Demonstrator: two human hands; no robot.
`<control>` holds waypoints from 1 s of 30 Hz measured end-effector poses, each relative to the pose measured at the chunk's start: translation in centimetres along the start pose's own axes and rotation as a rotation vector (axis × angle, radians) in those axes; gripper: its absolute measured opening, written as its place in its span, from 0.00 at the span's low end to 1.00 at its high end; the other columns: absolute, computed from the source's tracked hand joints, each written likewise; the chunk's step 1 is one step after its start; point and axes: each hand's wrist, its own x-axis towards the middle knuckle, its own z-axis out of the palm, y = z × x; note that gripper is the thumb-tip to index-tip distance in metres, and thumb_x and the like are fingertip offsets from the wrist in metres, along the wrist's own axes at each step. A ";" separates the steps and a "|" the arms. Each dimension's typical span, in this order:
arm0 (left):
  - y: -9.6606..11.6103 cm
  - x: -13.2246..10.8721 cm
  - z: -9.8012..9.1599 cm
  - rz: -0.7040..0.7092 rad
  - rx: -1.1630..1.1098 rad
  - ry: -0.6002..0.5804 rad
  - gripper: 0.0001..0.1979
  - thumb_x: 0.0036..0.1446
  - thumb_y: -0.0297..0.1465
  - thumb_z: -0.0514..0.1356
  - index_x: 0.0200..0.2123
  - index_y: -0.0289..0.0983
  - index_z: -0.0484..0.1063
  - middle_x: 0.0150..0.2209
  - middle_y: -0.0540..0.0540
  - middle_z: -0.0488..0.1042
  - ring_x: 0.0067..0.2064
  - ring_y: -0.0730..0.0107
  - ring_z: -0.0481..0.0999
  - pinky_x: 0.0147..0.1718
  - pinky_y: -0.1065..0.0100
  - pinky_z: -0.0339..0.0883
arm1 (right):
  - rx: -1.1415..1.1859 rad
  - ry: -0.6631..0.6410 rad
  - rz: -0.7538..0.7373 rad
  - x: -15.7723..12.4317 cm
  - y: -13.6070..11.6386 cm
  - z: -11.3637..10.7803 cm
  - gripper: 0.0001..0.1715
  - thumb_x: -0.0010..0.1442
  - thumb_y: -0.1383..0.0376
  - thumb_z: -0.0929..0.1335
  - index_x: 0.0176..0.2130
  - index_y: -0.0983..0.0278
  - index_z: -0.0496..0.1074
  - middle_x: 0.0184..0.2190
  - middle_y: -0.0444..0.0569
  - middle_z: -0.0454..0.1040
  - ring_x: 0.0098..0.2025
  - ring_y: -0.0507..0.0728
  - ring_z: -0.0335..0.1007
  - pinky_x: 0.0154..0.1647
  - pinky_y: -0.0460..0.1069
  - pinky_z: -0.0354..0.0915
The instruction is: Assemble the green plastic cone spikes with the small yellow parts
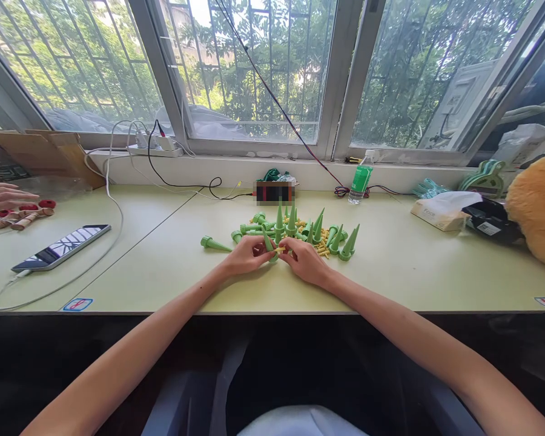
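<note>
My left hand [249, 255] is closed around a green plastic cone spike [267, 240], its tip pointing up. Between the fingertips of my right hand [303, 260] is a small yellow plastic piece [279, 249], which meets the side of the spike's base. Just beyond my hands, several more green spikes [318, 229] stand or lie in a loose group. Among them is a heap of small yellow pieces [323, 247]. One spike [214, 243] lies on its side left of my left hand.
A water bottle [361, 178] stands by the window sill. A tissue pack [442, 211] and an orange plush thing [538, 212] are at right. A plugged-in phone [62, 247] lies at left, near another person's hand [4, 198] and wooden pieces with red parts [29, 212]. Cables cross the table [163, 272].
</note>
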 end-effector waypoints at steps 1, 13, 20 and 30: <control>0.0 0.0 -0.1 -0.003 -0.019 0.000 0.12 0.60 0.37 0.61 0.35 0.32 0.76 0.23 0.50 0.68 0.23 0.78 0.61 0.21 0.74 0.58 | 0.008 -0.001 -0.004 0.0 0.0 0.0 0.09 0.65 0.68 0.68 0.46 0.61 0.69 0.40 0.49 0.75 0.35 0.54 0.69 0.38 0.48 0.62; 0.6 -0.1 -0.5 -0.155 -0.316 -0.036 0.15 0.57 0.40 0.65 0.37 0.32 0.76 0.27 0.48 0.73 0.21 0.79 0.64 0.17 0.75 0.55 | 0.064 0.033 -0.103 0.0 0.1 0.0 0.09 0.66 0.68 0.68 0.47 0.61 0.69 0.43 0.50 0.76 0.40 0.56 0.73 0.42 0.49 0.65; 0.7 -0.1 -0.8 -0.171 -0.292 -0.089 0.16 0.58 0.42 0.63 0.38 0.32 0.76 0.27 0.47 0.73 0.22 0.78 0.64 0.18 0.74 0.55 | 0.030 0.031 -0.088 0.0 0.6 0.2 0.07 0.67 0.66 0.68 0.46 0.62 0.71 0.39 0.49 0.77 0.40 0.57 0.73 0.44 0.50 0.65; 0.2 -0.3 -0.2 -0.122 -0.232 -0.184 0.16 0.57 0.42 0.64 0.35 0.32 0.76 0.27 0.48 0.72 0.26 0.74 0.69 0.22 0.74 0.59 | 0.008 -0.038 -0.064 -0.1 0.6 0.1 0.12 0.71 0.64 0.64 0.33 0.63 0.69 0.25 0.43 0.71 0.28 0.52 0.65 0.34 0.45 0.58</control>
